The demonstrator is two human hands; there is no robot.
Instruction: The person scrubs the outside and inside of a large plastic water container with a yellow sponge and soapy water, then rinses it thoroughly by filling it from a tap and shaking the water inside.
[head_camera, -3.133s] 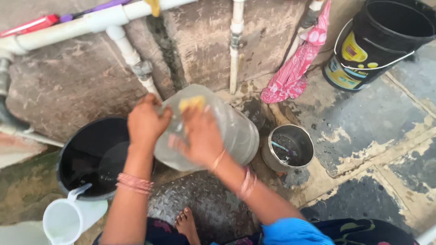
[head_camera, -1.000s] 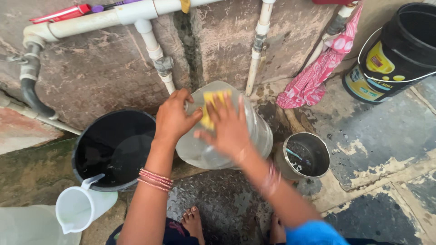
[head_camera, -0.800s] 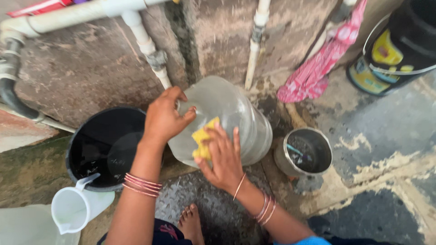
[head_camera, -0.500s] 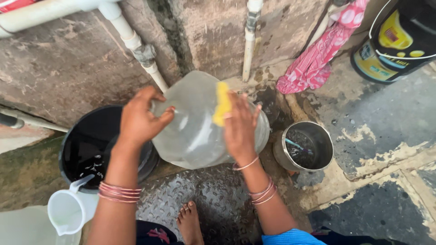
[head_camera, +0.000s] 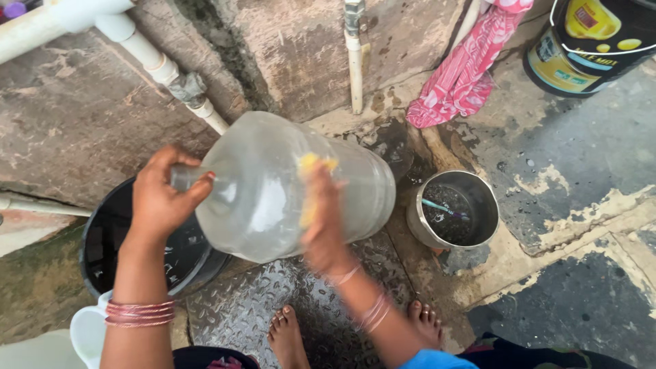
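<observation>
Yellow sponge (head_camera: 309, 184), clenched in the right hand (head_camera: 322, 217), has slid lower across the clear plastic water jug (head_camera: 287, 188); left hand (head_camera: 160, 198) still grasps its neck, so scrubbing continues.

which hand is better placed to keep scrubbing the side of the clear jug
Right. The right hand already presses the yellow sponge against the clear jug, while the left hand grips its neck, steadying it.

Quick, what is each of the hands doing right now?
Left hand: closed around the neck of the clear plastic jug.
Right hand: blurred, pressing a yellow sponge against the jug's side.
</observation>
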